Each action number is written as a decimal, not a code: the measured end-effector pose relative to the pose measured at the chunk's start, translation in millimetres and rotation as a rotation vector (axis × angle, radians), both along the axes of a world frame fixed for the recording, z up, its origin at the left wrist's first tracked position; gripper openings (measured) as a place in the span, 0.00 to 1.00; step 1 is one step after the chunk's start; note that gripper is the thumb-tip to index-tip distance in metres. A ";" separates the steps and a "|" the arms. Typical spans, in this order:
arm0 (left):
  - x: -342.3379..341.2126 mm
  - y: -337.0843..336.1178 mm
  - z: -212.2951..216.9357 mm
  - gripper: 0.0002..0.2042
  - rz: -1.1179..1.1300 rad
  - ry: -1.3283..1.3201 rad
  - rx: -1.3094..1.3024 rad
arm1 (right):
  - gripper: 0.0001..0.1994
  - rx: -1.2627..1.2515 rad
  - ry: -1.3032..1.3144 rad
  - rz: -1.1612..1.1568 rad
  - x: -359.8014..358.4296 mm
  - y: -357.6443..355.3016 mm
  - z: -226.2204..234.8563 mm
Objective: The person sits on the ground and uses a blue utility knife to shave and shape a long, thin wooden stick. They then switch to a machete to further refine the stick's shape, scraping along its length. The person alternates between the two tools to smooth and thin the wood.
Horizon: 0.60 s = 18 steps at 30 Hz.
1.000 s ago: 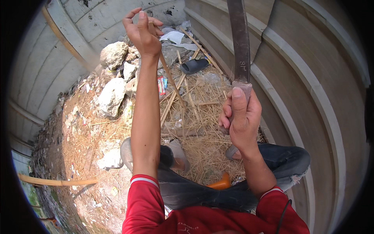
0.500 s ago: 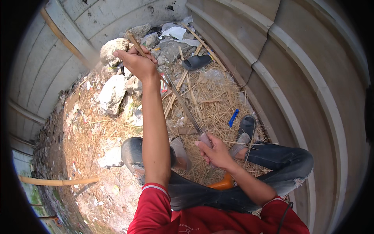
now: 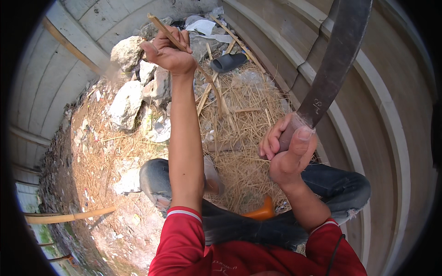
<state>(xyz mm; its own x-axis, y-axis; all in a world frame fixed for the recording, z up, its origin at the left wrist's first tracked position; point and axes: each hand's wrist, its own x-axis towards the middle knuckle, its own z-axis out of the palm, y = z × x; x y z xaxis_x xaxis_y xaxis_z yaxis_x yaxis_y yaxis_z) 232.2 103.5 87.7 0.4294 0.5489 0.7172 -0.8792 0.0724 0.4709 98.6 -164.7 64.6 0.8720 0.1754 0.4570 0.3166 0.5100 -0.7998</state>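
My left hand (image 3: 169, 54) is stretched out ahead, closed around a thin wooden or bamboo strip (image 3: 160, 26). One end of the strip sticks up past my fingers, and the other slants down to the right over the straw. On the right, my right hand (image 3: 291, 149) grips the handle of a machete (image 3: 335, 64). Its broad, dark, curved blade points upward and away, well apart from the strip, and its tip is cut off by the top of the picture. My palm and fingers cover much of the handle.
Pale rocks (image 3: 125, 105) lie beyond my left forearm. A dark slipper (image 3: 228, 62) and split strips (image 3: 239, 42) rest on straw (image 3: 244, 165). A ribbed wall (image 3: 391, 119) rises close on my right. An orange object (image 3: 261, 209) sits by my legs; a pole (image 3: 73, 215) juts in from the left.
My right hand has lifted the machete up and to the right, swinging its blade away from the strip. My left hand has moved slightly farther out, still holding the strip.
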 end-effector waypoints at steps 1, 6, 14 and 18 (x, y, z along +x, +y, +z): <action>6.4 -5.0 -1.4 0.42 -0.010 -0.002 -0.007 | 0.23 -0.133 0.089 -0.067 -9.8 1.4 -38.8; -0.1 -3.4 1.7 0.43 0.029 0.023 0.058 | 0.22 -0.544 1.062 0.307 -4.0 -33.2 -78.5; 7.2 -1.4 3.0 0.43 -0.017 0.057 0.043 | 0.23 0.243 0.185 0.177 17.9 -37.0 64.4; 21.5 -19.9 0.8 0.42 -0.002 0.130 0.134 | 0.23 -0.591 0.178 0.015 -3.6 -3.1 -86.4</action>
